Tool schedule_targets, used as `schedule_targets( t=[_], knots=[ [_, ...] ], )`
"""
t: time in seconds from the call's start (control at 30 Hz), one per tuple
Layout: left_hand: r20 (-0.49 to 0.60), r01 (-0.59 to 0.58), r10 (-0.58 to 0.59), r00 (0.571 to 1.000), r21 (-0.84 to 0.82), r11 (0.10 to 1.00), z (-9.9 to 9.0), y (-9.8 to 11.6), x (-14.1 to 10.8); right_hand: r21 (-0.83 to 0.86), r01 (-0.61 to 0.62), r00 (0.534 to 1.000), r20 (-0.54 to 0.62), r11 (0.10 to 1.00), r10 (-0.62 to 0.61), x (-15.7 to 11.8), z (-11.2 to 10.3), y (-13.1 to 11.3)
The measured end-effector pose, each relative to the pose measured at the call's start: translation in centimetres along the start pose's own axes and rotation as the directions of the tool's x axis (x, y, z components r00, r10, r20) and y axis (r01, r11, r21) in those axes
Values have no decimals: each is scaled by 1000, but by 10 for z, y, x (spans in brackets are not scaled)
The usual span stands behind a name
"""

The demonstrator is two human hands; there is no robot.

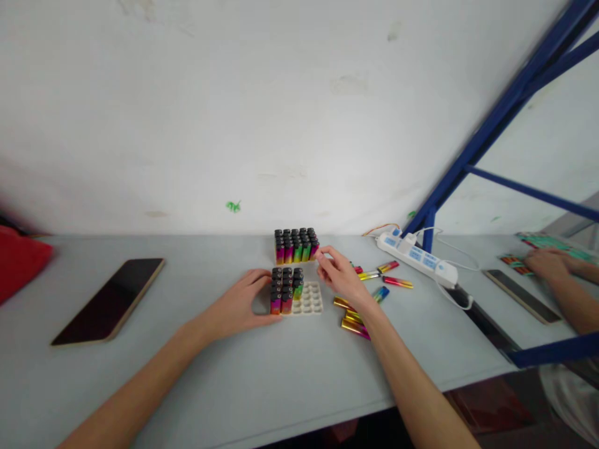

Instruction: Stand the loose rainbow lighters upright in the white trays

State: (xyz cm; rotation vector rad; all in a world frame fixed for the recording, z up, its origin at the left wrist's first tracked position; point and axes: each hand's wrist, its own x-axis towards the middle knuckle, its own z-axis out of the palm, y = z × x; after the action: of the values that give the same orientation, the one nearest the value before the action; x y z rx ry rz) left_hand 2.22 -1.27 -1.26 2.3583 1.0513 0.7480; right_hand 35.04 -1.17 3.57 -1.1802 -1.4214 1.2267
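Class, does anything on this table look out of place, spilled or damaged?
The loose lighters look untidy: they lie at mixed angles to the right of the front tray, while those in it stand upright in rows. Nothing looks spilled or plainly broken.

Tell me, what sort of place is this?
Probably a small workshop: a pale tray holds upright lighter-like items, loose colourful ones lie nearby, and another person's hand shows beyond the blue frame.
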Motion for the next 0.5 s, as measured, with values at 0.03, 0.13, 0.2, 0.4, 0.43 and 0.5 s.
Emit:
schedule_targets(
  t=[0.03, 0.13, 0.2, 0.4, 0.43, 0.5],
  knots=[
    [1, -1, 1, 1000, 2, 1000, 0, 1, 0, -26, 17, 1000, -8, 1000, -17, 0, 3, 4],
    [6, -1, 1, 1000, 1, 1000, -1, 5, 0, -103, 51, 996, -63, 993, -58, -4, 5, 12],
    [10, 11, -11, 1000, -1, 1000, -2, 6, 0, -171, 58, 990, -114, 984, -78, -7, 4, 14],
    [13, 33, -34, 999, 5, 999, -4, 5, 1, -387, 70, 957, -233, 919, -172, -12, 10, 12],
    [16, 35, -35, 999, 6, 999, -5, 5, 1, -400, 63, 957, -235, 914, -169, -12, 12, 12],
    [18, 36, -36, 999, 4, 999, -5, 5, 2, -409, 45, 961, -232, 912, -151, -13, 16, 13]
  ],
)
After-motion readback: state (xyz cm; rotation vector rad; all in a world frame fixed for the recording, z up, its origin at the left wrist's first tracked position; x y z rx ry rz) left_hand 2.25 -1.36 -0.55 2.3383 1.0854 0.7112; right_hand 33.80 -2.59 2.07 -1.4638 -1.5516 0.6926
